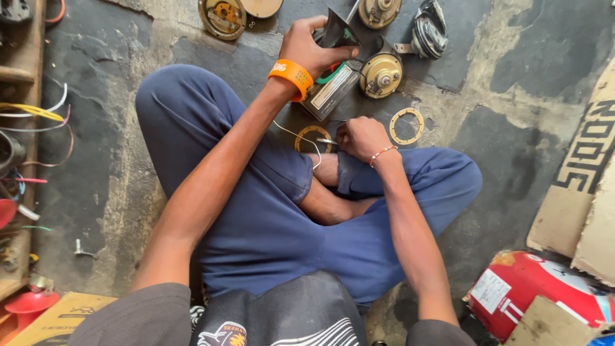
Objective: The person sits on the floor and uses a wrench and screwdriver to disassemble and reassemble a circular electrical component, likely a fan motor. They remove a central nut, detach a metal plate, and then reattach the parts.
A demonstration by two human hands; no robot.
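While left hand (314,48) grips dark funnel (338,32) | right hand (362,136) pinches wire (301,136) | horn discs (380,75) around

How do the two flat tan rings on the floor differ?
The ring by the right hand is partly hidden by the hand and a white wire; the ring further right lies fully in view, untouched. The first looks darker, in shade; the second paler. Both are thin, flat and round, with small notches at the rim.
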